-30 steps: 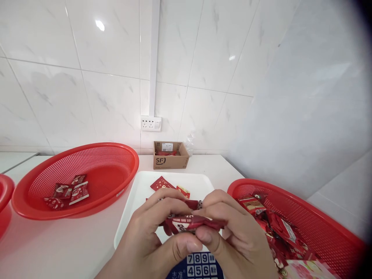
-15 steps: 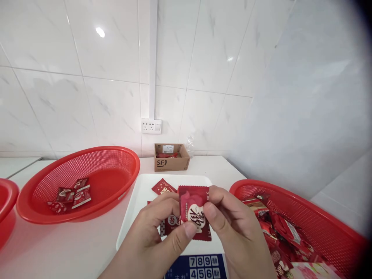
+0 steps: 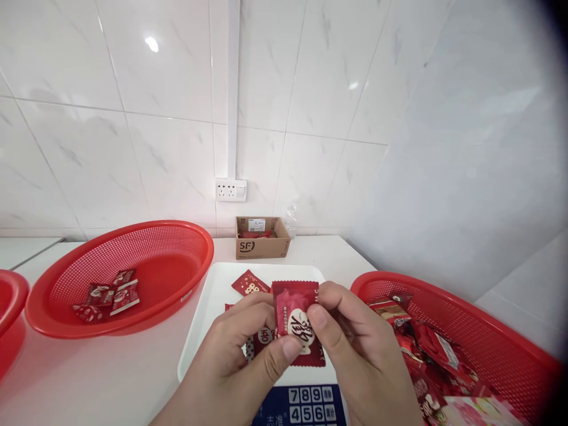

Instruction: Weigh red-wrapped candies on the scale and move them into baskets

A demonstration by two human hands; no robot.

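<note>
A red snack packet [image 3: 298,325] with a white oval and dark lettering is pinched between both hands, face toward me. My left hand [image 3: 242,349] grips its left and lower edge with thumb and fingers. On its right edge, my right hand [image 3: 359,349] closes thumb and fingers. Below them is the white tray of a digital scale [image 3: 208,313], its blue keypad [image 3: 306,405] at the bottom. Another red packet [image 3: 251,284] lies on the tray, and a further dark red packet [image 3: 261,341] shows partly behind my left fingers.
A red perforated basket [image 3: 177,296] with several packets stands left; part of another red basket [image 3: 11,302] is at the far left edge. At right, a red basket [image 3: 492,313] holds many packets. A cardboard box [image 3: 261,248] sits behind the scale, near the tiled wall.
Both hands keep their hold on the packet, which has shifted only very slightly. The view has moved a little. Baskets, box and scale stay in place.
</note>
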